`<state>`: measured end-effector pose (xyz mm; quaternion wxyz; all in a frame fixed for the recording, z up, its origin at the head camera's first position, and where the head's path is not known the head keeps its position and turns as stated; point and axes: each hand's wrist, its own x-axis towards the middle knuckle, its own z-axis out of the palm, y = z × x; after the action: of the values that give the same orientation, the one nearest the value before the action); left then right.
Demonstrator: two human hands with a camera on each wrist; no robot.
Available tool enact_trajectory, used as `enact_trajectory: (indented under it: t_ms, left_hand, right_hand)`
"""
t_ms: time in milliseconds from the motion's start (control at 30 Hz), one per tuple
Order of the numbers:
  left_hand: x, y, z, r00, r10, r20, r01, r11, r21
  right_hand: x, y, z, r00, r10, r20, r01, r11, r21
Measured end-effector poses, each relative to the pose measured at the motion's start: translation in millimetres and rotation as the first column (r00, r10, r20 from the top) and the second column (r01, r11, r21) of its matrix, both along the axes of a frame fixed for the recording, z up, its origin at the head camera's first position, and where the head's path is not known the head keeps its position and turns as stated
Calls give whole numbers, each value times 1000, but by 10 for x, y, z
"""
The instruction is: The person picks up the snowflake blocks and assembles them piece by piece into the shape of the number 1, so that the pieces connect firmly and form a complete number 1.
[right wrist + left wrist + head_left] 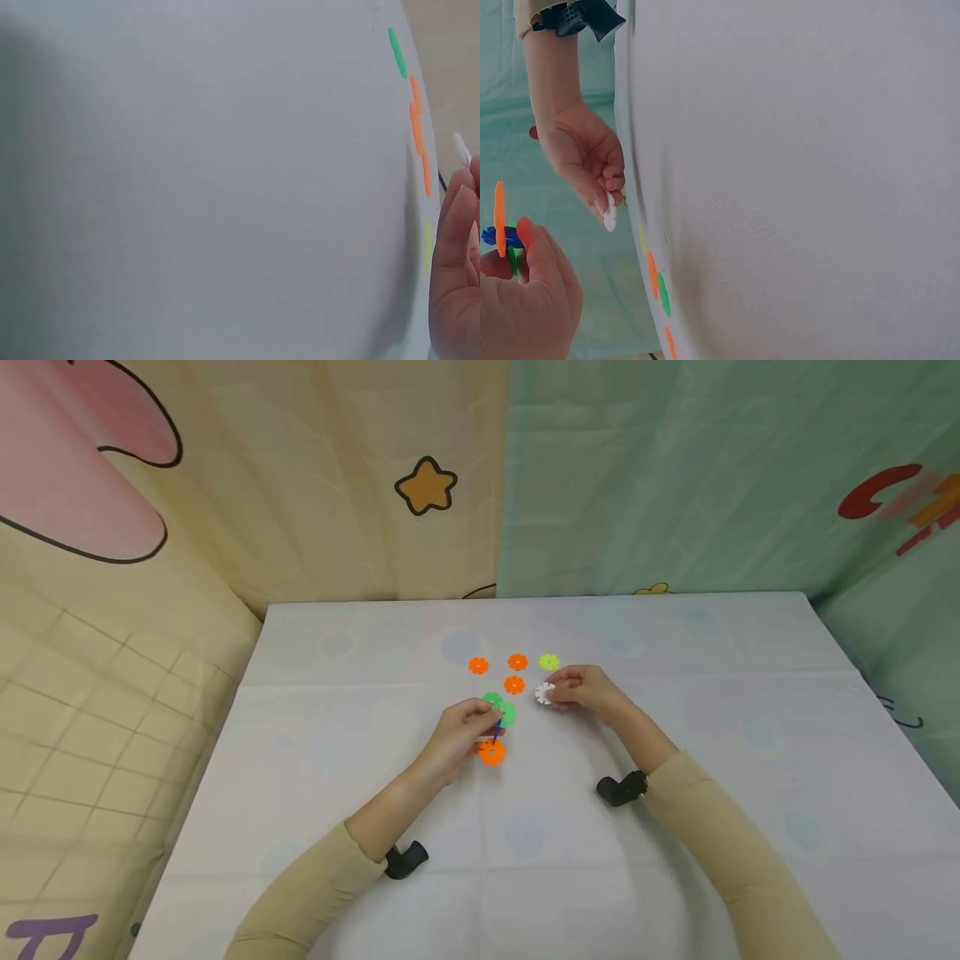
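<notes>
My left hand (459,732) pinches a small cluster of joined notched plastic discs above the table. In it are an orange disc (492,753), a green disc (507,715) and a blue disc (511,238) seen nearly edge-on between them. Thumb and fingers of my right hand (591,688) pinch a white notched disc (543,693), held apart from the cluster. Another green disc (491,698) lies on the table just beyond the left fingertips, partly covered in the head view. In the right wrist view the white disc shows only as a thin edge at the fingertips.
Beyond the hands, three orange discs (514,685) and a yellow-green disc (549,662) lie flat on the white-covered table (360,793). Printed curtains (322,485) hang behind and beside it. A black wrist mount (621,789) sticks out from each sleeve.
</notes>
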<state>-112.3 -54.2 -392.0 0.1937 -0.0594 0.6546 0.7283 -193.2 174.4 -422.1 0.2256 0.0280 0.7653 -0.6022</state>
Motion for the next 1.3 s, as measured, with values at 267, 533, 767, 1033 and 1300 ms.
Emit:
enact_trajectory:
  t_ms: [267,533,767,1033,1300]
  left_hand:
    - [13,-18,-3,999,-15,-31,15,1000,12]
    - [-3,-26,-23,999,-23,-24,23,1000,9]
    - [12,7,4,999,-35,-3,36,999,3]
    - [11,32,43,999,-37,4,37,999,21]
    - [-1,13,55,999,-45,8,44,998,52]
  right_hand:
    - [134,-74,76,999,41,1,-41,996,-80]
    - [200,-106,129,996,85,-7,-85,989,-123]
    - [271,-135,245,986,145,-77,-156,972,-176]
    - [329,-245,374,973,160,-166,-183,974,-131]
    - [306,-277,444,957,221,-187,-245,963,-113]
